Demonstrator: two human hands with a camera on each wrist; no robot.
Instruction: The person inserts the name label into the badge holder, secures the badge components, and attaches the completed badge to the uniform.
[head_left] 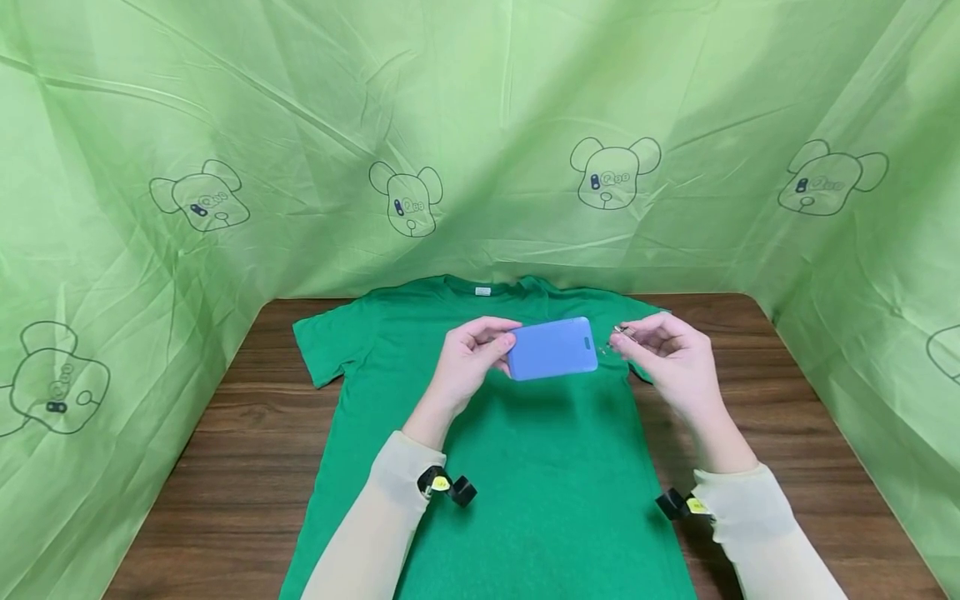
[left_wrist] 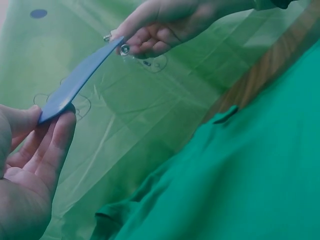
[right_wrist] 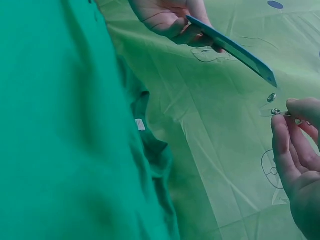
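Observation:
My left hand point(head_left: 467, 360) pinches one end of a flat blue badge holder point(head_left: 552, 350), thumb on its near face and fingers behind. A small slot shows near the badge holder's right end. Between thumb and fingertips, my right hand point(head_left: 675, 357) pinches a small metal badge clip point(head_left: 621, 332). The clip's clear strap with silver snap studs point(right_wrist: 275, 112) shows in the right wrist view, unfastened, close by the holder's slotted end. Both hands are raised over a green T-shirt point(head_left: 525, 475) spread on the table.
The dark wooden table point(head_left: 247, 450) shows on both sides of the shirt. A light green curtain point(head_left: 487, 100) printed with bear heads encloses the back and sides. The shirt's collar, with a white label point(head_left: 482, 292), lies at the far edge.

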